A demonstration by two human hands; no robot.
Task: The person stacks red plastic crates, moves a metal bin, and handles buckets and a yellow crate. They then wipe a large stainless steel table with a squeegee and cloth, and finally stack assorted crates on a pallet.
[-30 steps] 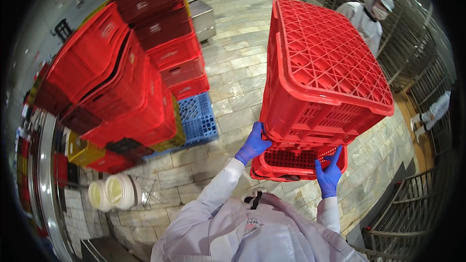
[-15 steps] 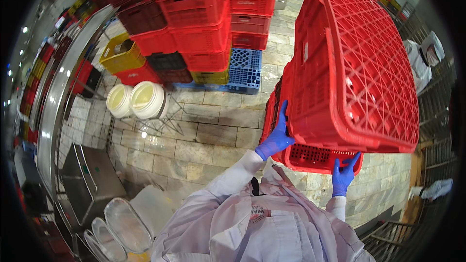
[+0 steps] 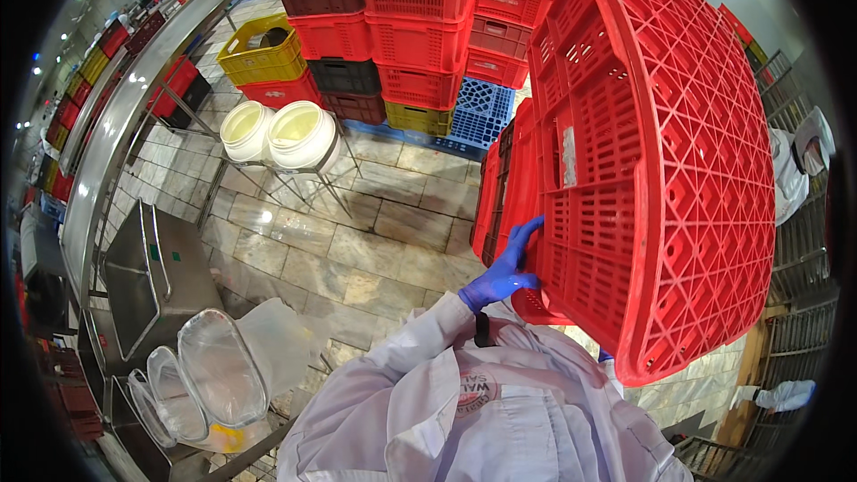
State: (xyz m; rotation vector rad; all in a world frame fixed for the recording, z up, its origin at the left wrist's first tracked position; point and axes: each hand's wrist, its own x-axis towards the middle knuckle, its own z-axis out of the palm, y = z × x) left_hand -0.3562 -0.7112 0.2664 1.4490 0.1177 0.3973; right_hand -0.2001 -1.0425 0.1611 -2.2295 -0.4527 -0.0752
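A large red plastic crate (image 3: 594, 214) is tilted up on its side in front of me, its lattice bottom (image 3: 714, 170) turned to the right. My left hand (image 3: 502, 275), in a blue glove, holds the crate by its left edge, with thumb and fingers pressed against it. Only a sliver of my right hand (image 3: 605, 355) shows below the crate; its fingers are hidden. More red and dark red crates (image 3: 500, 183) stand just behind and left of the tilted one, partly covered by it.
Tall stacks of red crates (image 3: 420, 45) stand on a blue pallet (image 3: 482, 116) ahead. Two white tubs (image 3: 302, 136) sit on a metal stand to the left, near a yellow crate (image 3: 259, 52). Steel bins (image 3: 161, 277) and clear tubs (image 3: 223, 366) are lower left. A person (image 3: 794, 161) is at right.
The tilted crate has come closer and lower, now covering nearly all of my right hand. My left hand stays on its edge. The surroundings have shifted in view.
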